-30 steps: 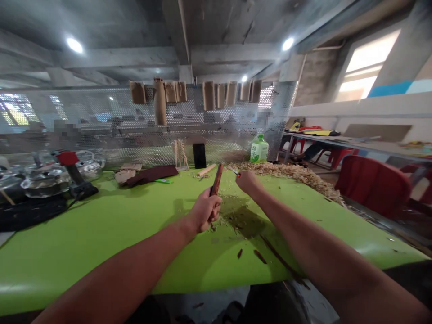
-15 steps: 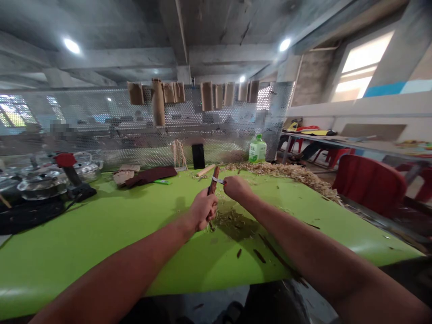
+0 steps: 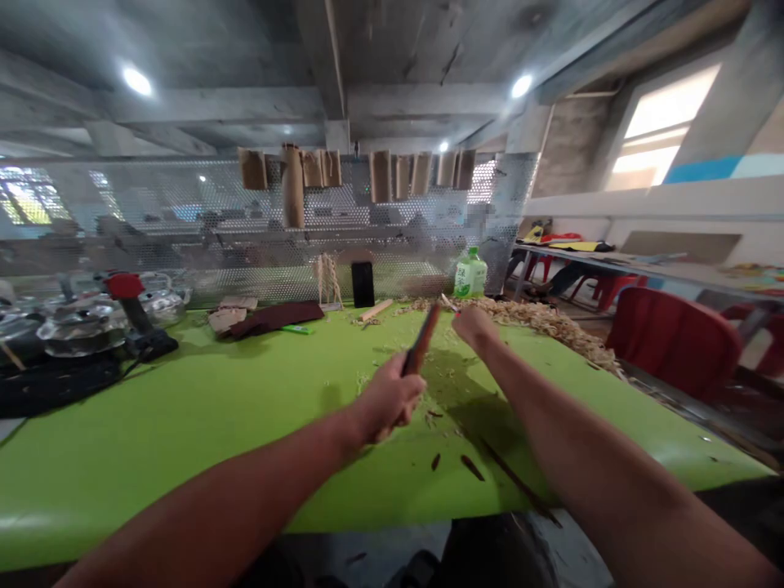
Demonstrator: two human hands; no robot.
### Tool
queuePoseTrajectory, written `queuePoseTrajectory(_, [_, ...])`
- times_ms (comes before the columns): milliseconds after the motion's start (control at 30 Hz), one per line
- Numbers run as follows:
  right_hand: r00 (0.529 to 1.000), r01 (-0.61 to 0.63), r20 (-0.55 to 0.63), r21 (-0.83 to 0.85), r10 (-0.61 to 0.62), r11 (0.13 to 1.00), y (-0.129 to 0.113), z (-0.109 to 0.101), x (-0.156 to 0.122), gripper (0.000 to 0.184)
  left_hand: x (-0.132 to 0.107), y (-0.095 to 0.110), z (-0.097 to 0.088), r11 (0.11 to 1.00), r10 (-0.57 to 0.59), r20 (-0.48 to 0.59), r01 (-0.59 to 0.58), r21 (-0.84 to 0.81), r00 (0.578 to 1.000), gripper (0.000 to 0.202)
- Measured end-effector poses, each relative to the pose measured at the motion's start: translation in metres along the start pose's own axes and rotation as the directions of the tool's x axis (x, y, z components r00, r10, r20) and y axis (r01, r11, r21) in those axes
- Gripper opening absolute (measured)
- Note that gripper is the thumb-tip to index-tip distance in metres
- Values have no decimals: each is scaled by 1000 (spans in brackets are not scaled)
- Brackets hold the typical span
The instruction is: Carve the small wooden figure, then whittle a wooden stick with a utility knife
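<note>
My left hand [image 3: 389,398] is closed around the lower end of a dark brown wooden stick [image 3: 424,339], which tilts up and away to the right above the table. My right hand [image 3: 478,330] grips a small knife [image 3: 449,304], its pale metal blade pointing up and left. A gap separates the blade from the stick; the two are not touching. The knife's handle is mostly hidden by the fingers. Under both hands, thin wood shavings [image 3: 434,415] and dark bark slivers [image 3: 472,468] lie on the green tabletop [image 3: 245,416].
A long heap of shavings [image 3: 545,317] runs along the back right edge. Behind stand a green bottle [image 3: 470,276] and a black phone [image 3: 363,284]. A pale wooden strip [image 3: 376,309] and brown sheets [image 3: 275,318] lie at the back. A red-topped tool [image 3: 126,286] stands left; a red chair [image 3: 674,339] is right.
The knife has come off the stick and moved right and up with my right hand. My left hand has shifted right, with the stick leaning further to the right.
</note>
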State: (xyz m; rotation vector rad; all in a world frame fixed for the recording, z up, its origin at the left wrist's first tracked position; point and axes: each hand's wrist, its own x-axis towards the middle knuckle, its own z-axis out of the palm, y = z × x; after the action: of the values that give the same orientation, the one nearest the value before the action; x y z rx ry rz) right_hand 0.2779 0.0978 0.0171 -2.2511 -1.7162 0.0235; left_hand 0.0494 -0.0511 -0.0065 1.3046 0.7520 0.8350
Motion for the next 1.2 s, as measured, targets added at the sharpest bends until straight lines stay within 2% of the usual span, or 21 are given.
queuePoseTrajectory(67, [1000,-23,-5,48,23,999,-9,7,1,37,13,-1,-19,996,-19,-69,13,-86,997,52])
queuePoseTrajectory(133, [999,39,-23,75,-37,996,-21,14,-2,35,25,-3,-34,989,8,-87,-21,-148,996,47])
queuePoseTrajectory(200, [994,107,-45,83,-103,991,-31,18,-10,35,32,-4,-42,983,36,-86,-50,-174,996,40])
queuePoseTrajectory(333, [973,228,-63,70,-224,971,-46,21,-34,34,35,-1,-42,983,25,-144,-50,-174,989,28])
queuePoseTrajectory(500, [920,391,-46,35,-389,920,-63,22,-59,35,35,4,-44,989,-11,-221,-23,-149,975,24])
queuePoseTrajectory(600, [905,425,-11,-4,-425,905,-68,23,-64,35,35,4,-47,983,2,-120,-24,-180,993,30])
queuePoseTrajectory(700, [914,406,10,-41,-406,913,-67,23,-63,35,33,4,-48,969,56,11,-52,-241,998,39])
queuePoseTrajectory(800, [919,393,2,-57,-393,918,-65,23,-61,35,32,4,-46,960,76,36,-63,-274,996,40])
queuePoseTrajectory(933, [916,400,-4,-79,-401,913,-67,22,-65,33,35,5,-44,958,52,-41,-61,-280,998,33])
queuePoseTrajectory(1033, [892,450,23,-128,-451,884,-74,22,-74,31,39,7,-46,951,42,-125,-78,-299,991,33])
queuePoseTrajectory(1200, [855,518,83,-173,-512,838,-83,22,-86,28,41,10,-49,959,47,-172,-93,-268,984,32])
